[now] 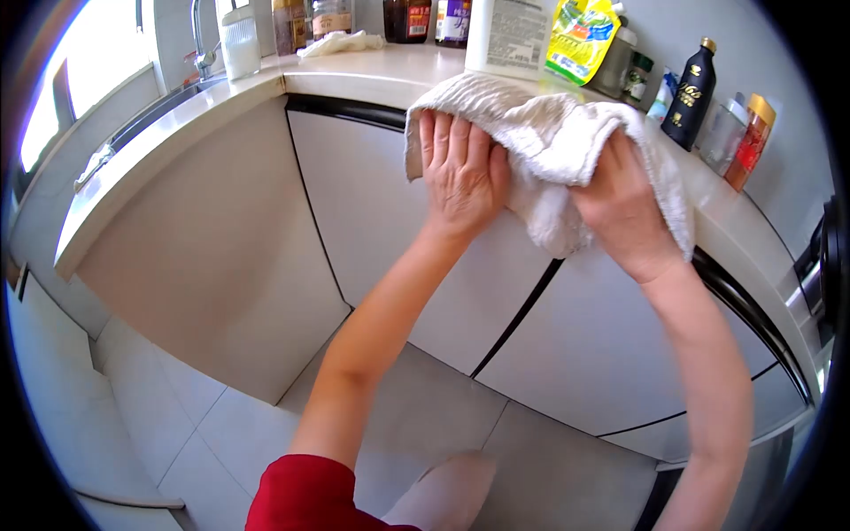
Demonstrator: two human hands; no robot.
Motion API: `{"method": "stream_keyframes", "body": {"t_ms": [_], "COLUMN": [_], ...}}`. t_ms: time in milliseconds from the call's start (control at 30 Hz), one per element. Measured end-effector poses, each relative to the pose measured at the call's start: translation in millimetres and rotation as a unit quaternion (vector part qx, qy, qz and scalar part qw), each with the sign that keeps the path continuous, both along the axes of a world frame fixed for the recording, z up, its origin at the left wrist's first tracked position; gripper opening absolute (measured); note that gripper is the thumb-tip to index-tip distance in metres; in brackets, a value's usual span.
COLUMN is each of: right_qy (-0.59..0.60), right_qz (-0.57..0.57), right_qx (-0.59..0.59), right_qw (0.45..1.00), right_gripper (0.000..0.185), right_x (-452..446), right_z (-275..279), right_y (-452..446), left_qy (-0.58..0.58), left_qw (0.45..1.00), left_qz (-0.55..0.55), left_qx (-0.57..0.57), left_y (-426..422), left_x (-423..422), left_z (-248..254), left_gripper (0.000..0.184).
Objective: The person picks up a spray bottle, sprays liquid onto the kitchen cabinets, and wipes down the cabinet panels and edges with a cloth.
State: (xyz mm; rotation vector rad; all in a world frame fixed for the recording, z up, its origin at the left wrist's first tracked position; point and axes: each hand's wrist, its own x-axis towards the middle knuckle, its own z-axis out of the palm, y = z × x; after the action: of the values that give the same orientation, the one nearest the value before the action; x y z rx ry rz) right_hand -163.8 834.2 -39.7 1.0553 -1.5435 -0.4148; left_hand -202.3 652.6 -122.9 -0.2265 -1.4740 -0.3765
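Observation:
A crumpled white towel (531,115) with a ribbed texture hangs bunched over the counter's front edge, in front of the cupboard doors. My left hand (462,181) grips its left part, the fingertips tucked under a fold and the back of the hand showing. On the right side, my right hand (624,208) holds the same towel, its fingers mostly hidden in the folds. One bunched end of the fabric droops between the two hands. Just behind the towel stand a large white jug (506,40) with a printed label and a yellow pouch (580,40).
Along the wall stand a black bottle (691,96), a red bottle with a gold cap (751,142) and several jars. A crumpled pale cloth (341,42) lies on the countertop (376,73). The faucet (202,40) and sink are at the left, by the window. White cupboard doors (390,177) lie below.

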Motion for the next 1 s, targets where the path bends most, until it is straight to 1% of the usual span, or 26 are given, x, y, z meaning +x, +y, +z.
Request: {"method": "stream_keyframes", "body": {"t_ms": [167, 200, 267, 333, 400, 467, 533, 600, 633, 667, 733, 867, 933, 967, 1000], "right_qy": [0.001, -0.008, 0.020, 0.017, -0.012, -0.010, -0.035, -0.028, -0.022, -0.031, -0.050, -0.094, -0.142, -0.170, -0.212], "right_qz": [0.027, 0.027, 0.011, 0.034, 0.047, 0.059, 0.049, 0.049, 0.037, 0.041, 0.047, 0.095, 0.095, 0.097, 0.102], "right_qx": [-0.015, -0.020, -0.011, -0.020, -0.021, -0.045, -0.038, -0.046, -0.054, -0.059, -0.069, -0.092, -0.111, -0.124, -0.138], "right_qw": [1.000, 0.999, 1.000, 0.999, 0.999, 0.997, 0.997, 0.997, 0.998, 0.997, 0.995, 0.987, 0.979, 0.973, 0.962], "right_gripper": [0.029, 0.029, 0.029, 0.027, 0.025, 0.024, 0.025, 0.029, 0.030, 0.030, 0.032, 0.032, 0.031, 0.030, 0.028], "right_x": [-3, -2, -1, -3, -3, -3, -2, -2, -4, -4, -5, -11, -2, 4, 11], "right_z": [-2, -3, -4, -7, -6, -8, -7, -9, -9, -10, -12, -15, -10, -5, 1], "right_y": [-1, 0, -1, 0, 1, -2, -2, -4, -5, -5, -5, 2, -1, -2, -4], "left_qy": [0.036, 0.027, 0.045, 0.054, 0.047, 0.044, 0.028, 0.017, 0.001, -0.017, -0.022, -0.032, -0.040, -0.019, -0.021], "left_qw": [0.999, 0.999, 0.999, 0.998, 0.999, 0.999, 0.999, 0.999, 0.999, 0.999, 0.997, 0.984, 0.986, 0.986, 0.987], "left_qz": [-0.032, -0.033, -0.025, -0.019, -0.025, -0.009, 0.000, 0.029, 0.023, 0.016, 0.050, 0.116, 0.127, 0.133, 0.129], "left_qx": [-0.001, -0.006, -0.006, -0.008, -0.008, -0.014, -0.019, -0.024, -0.034, -0.044, -0.056, -0.129, -0.100, -0.095, -0.092], "left_y": [-1, 0, -1, 1, 1, 0, -1, -3, -4, -6, -13, -20, -18, -16, -16], "left_x": [-8, -9, -9, -11, -10, -7, -4, 3, 6, 9, 14, 16, 17, 15, 15], "left_z": [-1, -2, -1, -3, -3, -2, -1, -1, 0, 3, 6, 10, 7, 10, 11], "left_gripper": [0.038, 0.038, 0.039, 0.040, 0.040, 0.040, 0.041, 0.042, 0.042, 0.043, 0.044, 0.047, 0.041, 0.040, 0.039]}}
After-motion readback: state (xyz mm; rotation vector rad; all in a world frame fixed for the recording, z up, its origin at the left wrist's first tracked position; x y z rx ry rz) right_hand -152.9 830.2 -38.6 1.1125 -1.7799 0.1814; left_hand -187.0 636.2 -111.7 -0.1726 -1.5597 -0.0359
